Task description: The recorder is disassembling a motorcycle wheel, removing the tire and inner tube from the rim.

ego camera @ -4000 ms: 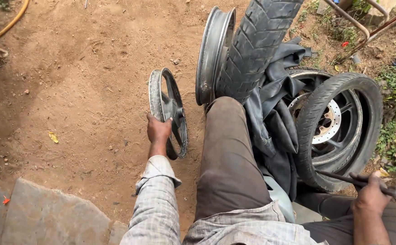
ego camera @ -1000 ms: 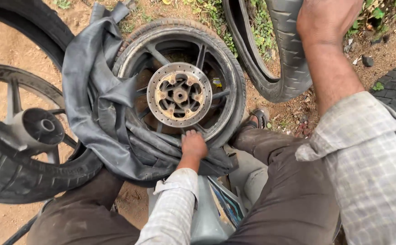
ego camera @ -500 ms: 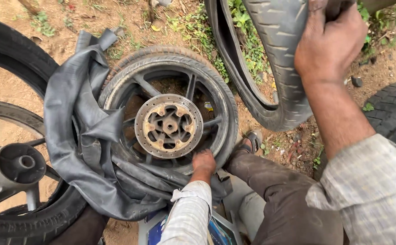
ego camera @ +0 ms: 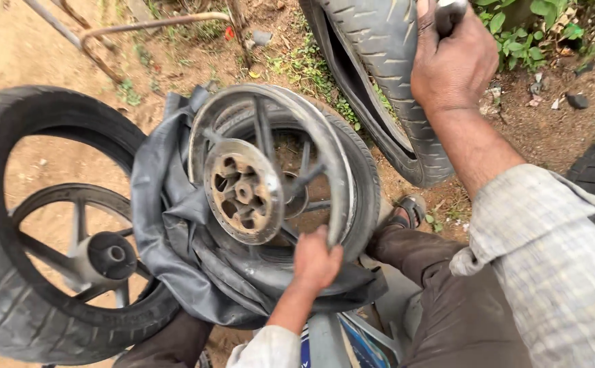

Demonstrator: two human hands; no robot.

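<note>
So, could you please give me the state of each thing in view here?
Rim: tilted up, half out of its tyre.
Tyre: loose around the rim.
Inner tube: limp, pulled out, draped.
Left hand: gripping the rim edge.
Right hand: closed on a tool, resting on upright tyre.
Left wheel: tyre mounted.

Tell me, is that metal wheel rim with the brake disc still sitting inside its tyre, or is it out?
Partly out. The rim is tipped up, its near edge gripped by the left hand, lifted clear of the tyre and the loose inner tube.
</note>
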